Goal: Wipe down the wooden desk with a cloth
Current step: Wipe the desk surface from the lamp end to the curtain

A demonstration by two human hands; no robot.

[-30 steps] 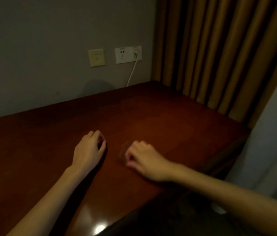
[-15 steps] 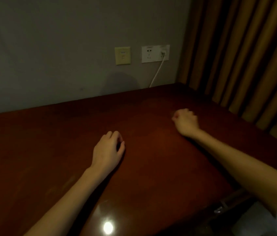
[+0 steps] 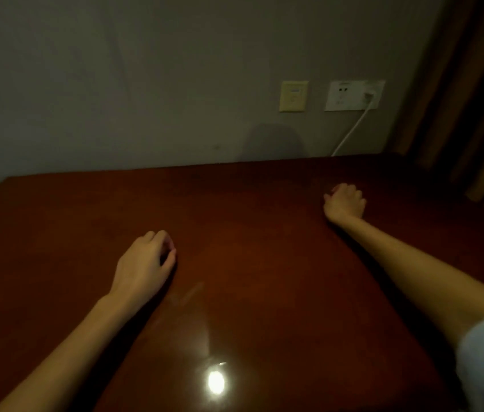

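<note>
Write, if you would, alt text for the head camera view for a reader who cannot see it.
Two bare hands rest on a dark wooden desk: the left hand near the middle, the right hand reaching toward the far right. No cloth can be made out. Behind, a grey wall holds a socket with a white cable.

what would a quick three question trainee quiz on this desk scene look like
1. True or false: a white cable is plugged into the wall socket.
2. The right hand rests on the desk nearer to: A) the wall, B) the person's edge, C) the far left corner.
3. Fill in: the curtain hangs at the desk's ___ side.
Key: 1 true; 2 A; 3 right.
</note>
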